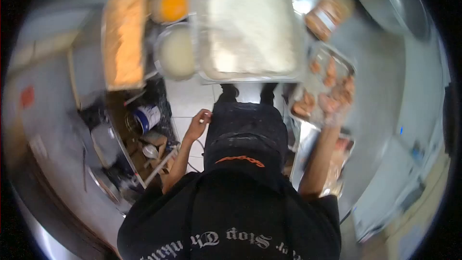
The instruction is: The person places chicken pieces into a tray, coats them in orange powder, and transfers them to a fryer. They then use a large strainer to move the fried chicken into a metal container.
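Left hand: the left hand (198,124) hangs beside the person's hip, fingers curled loosely inward, half closed; something small and pale shows at the fingertips, too blurred to name.
Right hand: the right hand (337,110) reaches forward over the metal tray (308,89); it is blurred, looks covered in a clear glove, and rests on or among the orange-brown food pieces (329,94). How far it is open, I cannot tell.
Tray: the metal tray sits on the steel counter (380,82) to the person's right, holding several food pieces in 1 loose layer.
Front: a large tray of pale flour (248,24) lies straight ahead.
Left side: a round bowl (175,53) of pale mix sits just beside the flour tray.
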A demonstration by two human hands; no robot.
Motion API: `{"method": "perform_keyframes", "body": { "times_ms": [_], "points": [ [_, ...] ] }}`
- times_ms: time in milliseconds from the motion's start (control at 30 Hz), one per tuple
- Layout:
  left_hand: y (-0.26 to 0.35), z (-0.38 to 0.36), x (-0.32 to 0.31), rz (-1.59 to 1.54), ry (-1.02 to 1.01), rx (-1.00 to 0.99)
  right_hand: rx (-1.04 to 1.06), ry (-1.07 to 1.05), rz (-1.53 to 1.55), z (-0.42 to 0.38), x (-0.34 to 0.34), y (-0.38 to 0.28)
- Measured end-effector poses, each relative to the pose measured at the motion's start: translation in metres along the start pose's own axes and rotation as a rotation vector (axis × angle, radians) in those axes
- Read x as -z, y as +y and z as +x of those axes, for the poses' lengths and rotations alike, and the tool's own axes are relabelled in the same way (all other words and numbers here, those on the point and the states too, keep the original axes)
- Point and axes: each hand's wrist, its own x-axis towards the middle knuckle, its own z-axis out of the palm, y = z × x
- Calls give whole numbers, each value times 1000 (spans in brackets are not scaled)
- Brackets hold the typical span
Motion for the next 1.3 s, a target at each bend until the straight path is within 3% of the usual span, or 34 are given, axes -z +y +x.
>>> {"method": "perform_keyframes", "body": {
  "times_ms": [33,67,100,133,200,333,433,467,533,567,633,833,1033,1133,1300],
  "points": [
    [0,2,-23,-52,34,-21,-88,-177,124,16,3,-15],
    [-2,9,-49,-84,56,-35,-103,-210,137,34,-1,-20],
    [-21,33,33,-108,159,-123,-97,-259,121,58,-44,24],
    [-24,100,0,-171,174,-237,-79,-353,45,73,-59,28],
    [-39,149,-46,-309,93,-353,-33,-414,-117,54,-107,62],
    [-59,96,4,-427,315,-272,44,-515,-188,-3,-182,110],
    [-142,118,-10,-647,426,-319,109,-598,-331,-23,-221,150],
    [-160,117,-15,-647,444,-150,133,-620,-372,-28,-232,164],
    [-178,105,-9,-689,457,-97,175,-659,-437,-35,-254,190],
    [-182,98,-3,-700,433,11,197,-668,-462,-38,-264,204],
    [-209,95,-3,-675,430,17,240,-682,-513,-41,-281,230],
    [-257,107,25,-705,370,-38,383,-659,-691,-37,-324,313],
    [-262,129,60,-703,323,-22,515,-585,-868,-13,-358,390],
    [-262,133,68,-762,336,-148,549,-539,-994,10,-368,428],
    [-258,129,90,-734,308,-80,532,-406,-1404,101,-320,487]
  ]
}}
